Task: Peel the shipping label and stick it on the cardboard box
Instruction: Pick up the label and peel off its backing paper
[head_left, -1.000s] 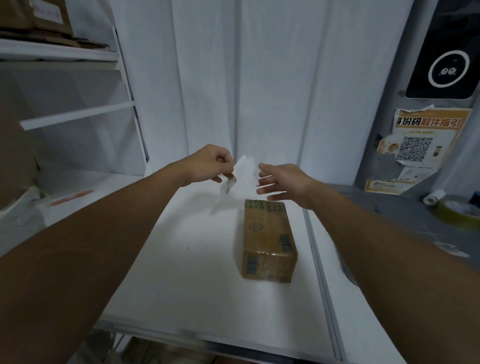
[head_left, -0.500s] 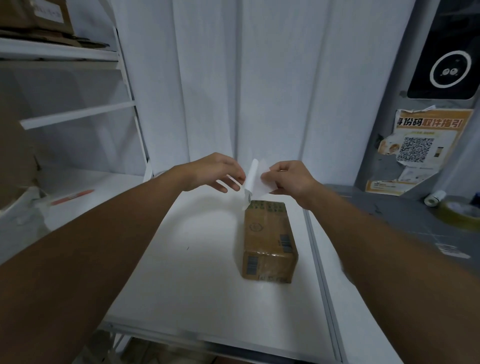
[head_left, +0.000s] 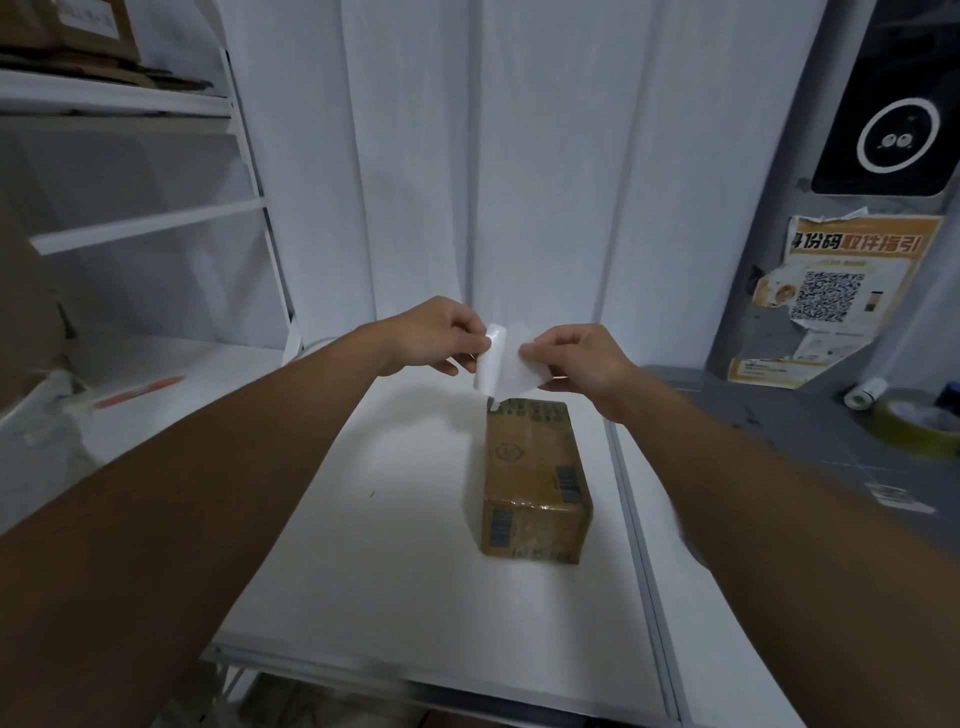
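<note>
A small brown cardboard box (head_left: 532, 478), taped and printed with barcodes, lies on the white table (head_left: 395, 545). Above its far end both hands hold a white shipping label (head_left: 511, 364) in the air. My left hand (head_left: 439, 335) pinches the curled left edge, which bends away from the rest of the sheet. My right hand (head_left: 576, 358) pinches the right part. Whether that edge is the backing or the sticker, I cannot tell.
White shelves (head_left: 130, 228) stand at the left with cardboard on top. A grey counter (head_left: 810, 441) at the right carries a tape roll (head_left: 919, 426) and a small white roll (head_left: 865, 392). An orange QR poster (head_left: 841, 291) hangs on the wall.
A second ago only my left hand held the label and my right hand was open. The right hand then took hold of it, and the left edge has since been curled away.
</note>
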